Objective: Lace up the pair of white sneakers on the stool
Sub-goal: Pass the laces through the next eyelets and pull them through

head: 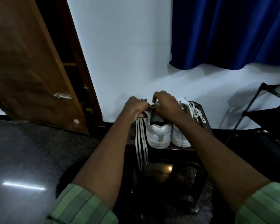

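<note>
Two white sneakers stand side by side on a dark stool (178, 149), heels toward me. My left hand (135, 108) grips the collar of the left sneaker (158, 135) together with a white lace (141, 146), whose strands hang down over the stool's front edge. My right hand (166, 104) is closed over the same sneaker's tongue area, pinching a lace end; the eyelets are hidden under both hands. The right sneaker (180, 136) sits partly behind my right forearm, and its laces (196, 113) lie loosely threaded on top.
A brown wooden door (31, 70) stands open at the left. A white wall is right behind the stool, with a blue curtain (229, 33) upper right. A black metal rack (265, 110) stands at the right. The floor is dark and glossy.
</note>
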Available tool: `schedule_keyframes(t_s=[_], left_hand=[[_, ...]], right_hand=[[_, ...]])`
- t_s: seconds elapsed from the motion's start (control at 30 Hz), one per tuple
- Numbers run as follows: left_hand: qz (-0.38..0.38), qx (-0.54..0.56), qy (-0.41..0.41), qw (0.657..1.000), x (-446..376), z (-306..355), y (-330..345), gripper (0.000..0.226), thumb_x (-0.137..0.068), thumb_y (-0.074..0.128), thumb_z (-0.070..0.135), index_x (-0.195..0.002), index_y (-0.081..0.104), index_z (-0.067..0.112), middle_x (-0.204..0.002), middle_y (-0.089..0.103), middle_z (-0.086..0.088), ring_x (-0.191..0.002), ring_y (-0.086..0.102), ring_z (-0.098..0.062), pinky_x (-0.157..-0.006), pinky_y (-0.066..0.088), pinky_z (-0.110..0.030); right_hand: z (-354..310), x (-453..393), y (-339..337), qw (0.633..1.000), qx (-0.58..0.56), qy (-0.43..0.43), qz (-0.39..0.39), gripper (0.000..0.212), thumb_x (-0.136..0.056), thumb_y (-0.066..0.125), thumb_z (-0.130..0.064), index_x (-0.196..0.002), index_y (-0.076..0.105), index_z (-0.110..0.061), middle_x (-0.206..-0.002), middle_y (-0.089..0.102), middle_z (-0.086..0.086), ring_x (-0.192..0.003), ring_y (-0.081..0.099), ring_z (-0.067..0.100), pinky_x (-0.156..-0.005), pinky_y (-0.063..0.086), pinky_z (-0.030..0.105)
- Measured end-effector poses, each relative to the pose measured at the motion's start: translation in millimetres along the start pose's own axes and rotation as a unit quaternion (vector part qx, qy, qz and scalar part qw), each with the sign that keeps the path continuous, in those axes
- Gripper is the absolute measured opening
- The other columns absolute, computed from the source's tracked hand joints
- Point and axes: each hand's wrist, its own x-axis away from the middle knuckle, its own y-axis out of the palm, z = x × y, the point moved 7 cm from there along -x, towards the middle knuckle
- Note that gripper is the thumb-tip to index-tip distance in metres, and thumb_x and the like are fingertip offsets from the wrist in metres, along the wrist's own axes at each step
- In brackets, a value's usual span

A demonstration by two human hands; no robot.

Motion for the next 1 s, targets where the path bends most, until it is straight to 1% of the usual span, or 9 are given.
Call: schedule_keyframes(t_s=[0.07, 0.13, 0.2, 0.27, 0.33, 0.47, 0.63, 0.87, 1.0], left_hand=[[-0.005, 0.000, -0.003, 1.000, 1, 1, -2, 0.021, -0.089, 0.063, -0.011, -0.108, 0.072, -0.009, -0.091, 0.071, -0.014, -0.069, 0.070, -0.017, -0.045, 0.056, -0.023], [-0.009, -0.001, -0.005, 1.000, 0, 1, -3, 0.021, -0.090, 0.062, -0.011, -0.107, 0.073, -0.007, -0.088, 0.071, -0.010, -0.069, 0.069, -0.015, -0.045, 0.055, -0.023], [-0.007, -0.004, -0.005, 1.000, -1, 1, -3, 0.020, -0.090, 0.064, -0.009, -0.108, 0.073, -0.007, -0.088, 0.071, -0.011, -0.071, 0.069, -0.015, -0.047, 0.058, -0.025], [-0.008, -0.001, -0.008, 1.000, -3, 0, -2, 0.020, -0.090, 0.065, -0.007, -0.109, 0.072, -0.008, -0.088, 0.071, -0.011, -0.071, 0.069, -0.015, -0.048, 0.058, -0.025], [-0.013, 0.001, -0.009, 1.000, -2, 0, -1, 0.022, -0.091, 0.063, -0.009, -0.110, 0.073, -0.007, -0.089, 0.071, -0.011, -0.072, 0.069, -0.016, -0.048, 0.058, -0.026], [-0.011, 0.005, -0.006, 1.000, -1, 1, -1, 0.020, -0.091, 0.067, -0.006, -0.110, 0.072, -0.006, -0.103, 0.074, -0.016, -0.078, 0.071, -0.018, -0.050, 0.060, -0.027], [-0.008, 0.005, -0.006, 1.000, -2, -1, -2, 0.023, -0.088, 0.065, -0.011, -0.109, 0.073, -0.006, -0.108, 0.075, -0.017, -0.076, 0.072, -0.016, -0.050, 0.059, -0.026], [-0.017, 0.005, 0.000, 1.000, -1, 1, -2, 0.024, -0.088, 0.065, -0.012, -0.109, 0.074, -0.006, -0.108, 0.074, -0.016, -0.079, 0.071, -0.017, -0.048, 0.058, -0.025], [-0.016, 0.007, -0.003, 1.000, 0, 0, -2, 0.024, -0.087, 0.064, -0.013, -0.108, 0.074, -0.005, -0.110, 0.075, -0.017, -0.082, 0.073, -0.019, -0.054, 0.062, -0.028]], right_hand=[[8, -2, 6, 0.997, 0.074, 0.021, -0.026, 0.014, -0.090, 0.069, -0.013, -0.103, 0.072, -0.013, -0.109, 0.055, 0.011, -0.096, 0.060, 0.035, -0.078, 0.038, 0.034], [7, -4, 5, 0.999, 0.036, 0.009, -0.015, 0.008, -0.092, 0.069, -0.012, -0.097, 0.076, -0.011, -0.104, 0.058, 0.008, -0.095, 0.062, 0.031, -0.078, 0.041, 0.033], [5, -2, -8, 0.987, -0.156, 0.011, 0.028, 0.007, -0.095, 0.065, -0.008, -0.092, 0.072, -0.008, -0.094, 0.068, 0.004, -0.090, 0.067, 0.021, -0.078, 0.048, 0.031], [14, 2, -20, 0.926, -0.368, 0.065, 0.062, 0.012, -0.103, 0.054, -0.006, -0.096, 0.063, -0.002, -0.081, 0.070, 0.011, -0.072, 0.067, 0.012, -0.066, 0.049, 0.022], [25, 7, -22, 0.892, -0.430, 0.122, 0.074, 0.012, -0.105, 0.050, -0.008, -0.099, 0.059, -0.005, -0.070, 0.061, 0.006, -0.055, 0.056, 0.004, -0.057, 0.042, 0.021], [16, 6, -16, 0.978, -0.189, 0.089, 0.011, 0.013, -0.090, 0.064, -0.026, -0.094, 0.074, -0.019, -0.094, 0.074, -0.006, -0.085, 0.066, 0.013, -0.074, 0.048, 0.030], [5, 3, -8, 0.998, 0.001, 0.059, -0.023, 0.016, -0.089, 0.072, -0.031, -0.099, 0.080, -0.021, -0.103, 0.075, 0.005, -0.098, 0.067, 0.027, -0.074, 0.045, 0.029], [13, -2, 5, 0.997, -0.059, 0.016, -0.040, 0.010, -0.101, 0.060, -0.018, -0.103, 0.067, -0.012, -0.113, 0.061, 0.009, -0.104, 0.061, 0.028, -0.087, 0.047, 0.039], [14, -4, 18, 0.997, 0.024, 0.000, -0.075, 0.013, -0.097, 0.066, -0.023, -0.108, 0.068, -0.016, -0.117, 0.053, 0.010, -0.097, 0.062, 0.032, -0.083, 0.050, 0.040]])
